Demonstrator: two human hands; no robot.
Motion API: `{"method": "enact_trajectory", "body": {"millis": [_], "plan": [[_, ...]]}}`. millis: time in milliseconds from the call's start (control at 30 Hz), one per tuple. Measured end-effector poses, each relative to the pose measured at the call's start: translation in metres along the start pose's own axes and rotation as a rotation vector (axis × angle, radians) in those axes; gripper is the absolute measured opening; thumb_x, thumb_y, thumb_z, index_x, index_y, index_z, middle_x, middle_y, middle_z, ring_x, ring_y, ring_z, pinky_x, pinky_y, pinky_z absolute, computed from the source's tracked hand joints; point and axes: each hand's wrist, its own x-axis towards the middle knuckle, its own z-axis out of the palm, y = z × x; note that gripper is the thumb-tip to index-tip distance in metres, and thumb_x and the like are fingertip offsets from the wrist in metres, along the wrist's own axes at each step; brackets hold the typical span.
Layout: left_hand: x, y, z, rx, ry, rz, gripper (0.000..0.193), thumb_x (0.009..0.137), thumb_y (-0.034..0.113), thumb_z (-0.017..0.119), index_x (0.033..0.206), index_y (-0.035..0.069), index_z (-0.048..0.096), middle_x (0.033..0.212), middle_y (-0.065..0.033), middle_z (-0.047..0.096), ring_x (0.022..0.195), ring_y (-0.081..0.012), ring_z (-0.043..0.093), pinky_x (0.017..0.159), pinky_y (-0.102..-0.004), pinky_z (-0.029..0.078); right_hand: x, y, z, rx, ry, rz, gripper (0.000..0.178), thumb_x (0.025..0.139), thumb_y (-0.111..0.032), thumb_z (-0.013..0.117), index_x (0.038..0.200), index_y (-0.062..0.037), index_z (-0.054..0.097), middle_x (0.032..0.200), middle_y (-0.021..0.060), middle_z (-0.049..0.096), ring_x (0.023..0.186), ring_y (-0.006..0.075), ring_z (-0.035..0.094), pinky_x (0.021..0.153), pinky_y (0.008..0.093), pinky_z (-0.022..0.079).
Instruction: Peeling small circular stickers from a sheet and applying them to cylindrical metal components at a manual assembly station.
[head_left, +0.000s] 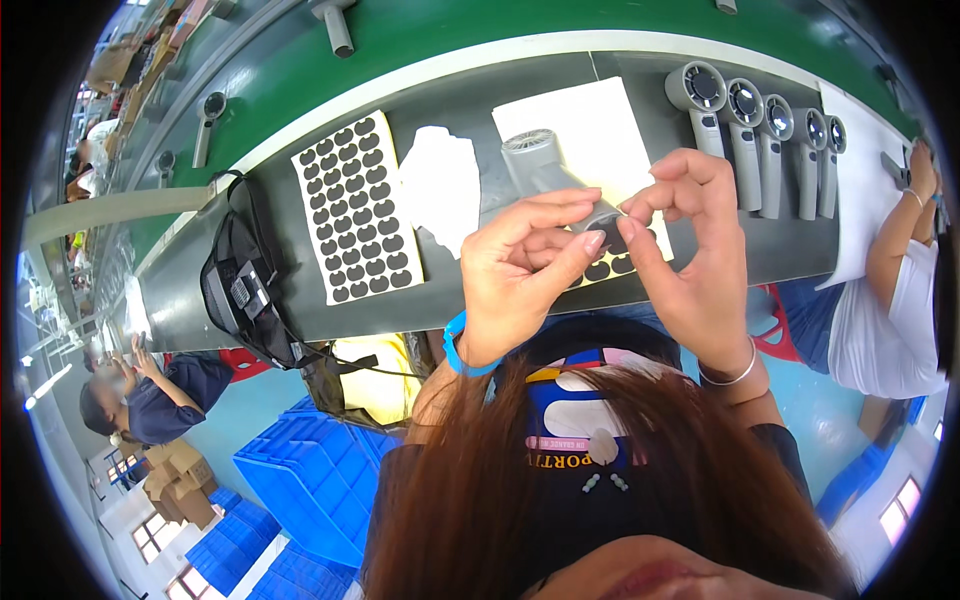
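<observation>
My left hand (522, 268) is closed around the handle of a grey handheld fan (545, 168), whose round grilled head points away from me. My right hand (700, 250) has its thumb and forefinger pinched together at the handle's near end. Whatever lies between those fingertips, if anything, is too small to make out. Under the hands lies a pale backing sheet (605, 115), mostly bare, with a few dark stickers showing at its near edge. A fuller sheet of dark rounded stickers (355, 215) lies to the left, beside a crumpled white sheet (440, 185).
Several grey fans (745, 120) stand in a row at the right. A black mesh bag (245, 280) hangs at the table's left edge. Blue crates (310, 480) stand on the floor behind left. A co-worker in a white shirt (890, 310) sits at the right, another person (160, 395) at the left.
</observation>
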Motion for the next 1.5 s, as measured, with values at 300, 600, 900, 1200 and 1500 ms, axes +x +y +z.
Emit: {"method": "enact_trajectory", "body": {"millis": [300, 600, 900, 1200, 1500], "plan": [[-0.003, -0.002, 0.001, 0.008, -0.009, 0.003, 0.024, 0.082, -0.011, 0.064, 0.105, -0.007, 0.061, 0.117, -0.0189, 0.061, 0.093, -0.0162, 0.066, 0.08, -0.0246, 0.057, -0.004, 0.003, 0.0, -0.119, 0.026, -0.072, 0.039, 0.08, 0.001, 0.064, 0.112, -0.0035, 0.042, 0.074, 0.0019, 0.061, 0.078, 0.0105, 0.058, 0.074, 0.0258, 0.04], [0.006, 0.015, -0.006, 0.057, -0.006, -0.027, 0.025, 0.086, -0.008, 0.06, 0.111, -0.006, 0.06, 0.114, -0.0172, 0.062, 0.091, -0.0169, 0.067, 0.075, -0.0247, 0.057, 0.013, 0.003, -0.007, -0.26, 0.032, -0.065, 0.049, 0.079, 0.003, 0.061, 0.126, -0.0029, 0.047, 0.119, 0.0105, 0.053, 0.087, 0.019, 0.061, 0.078, 0.0308, 0.046], [0.033, 0.026, -0.035, 0.019, -0.101, 0.049, 0.02, 0.092, 0.0, 0.055, 0.11, -0.003, 0.062, 0.115, -0.0131, 0.061, 0.078, -0.0145, 0.067, 0.065, -0.0231, 0.056, 0.024, 0.035, 0.038, 0.018, -0.289, -0.142, 0.057, 0.079, 0.006, 0.058, 0.133, -0.0055, 0.044, 0.138, 0.0135, 0.041, 0.1, 0.0248, 0.059, 0.081, 0.0326, 0.049], [0.241, -0.016, -0.084, 0.86, -0.128, 0.597, 0.018, 0.072, 0.006, 0.076, 0.087, 0.002, 0.068, 0.097, -0.0052, 0.068, 0.074, -0.0135, 0.06, 0.066, -0.0256, 0.049, 0.031, 0.073, 0.028, -0.218, -0.169, -0.078, 0.038, 0.086, -0.006, 0.063, 0.123, -0.0061, 0.052, 0.131, 0.0129, 0.046, 0.101, 0.0246, 0.058, 0.082, 0.0337, 0.048], [0.282, -0.045, -0.1, 0.968, -0.255, 0.557, 0.032, 0.076, -0.007, 0.064, 0.107, 0.003, 0.062, 0.11, -0.0106, 0.064, 0.083, -0.0227, 0.064, 0.076, -0.0323, 0.053, 0.021, 0.097, 0.018, -0.147, -0.202, 0.101, 0.016, 0.085, -0.004, 0.061, 0.101, -0.0012, 0.064, 0.096, 0.012, 0.061, 0.075, 0.0217, 0.062, 0.064, 0.0306, 0.049]]}}
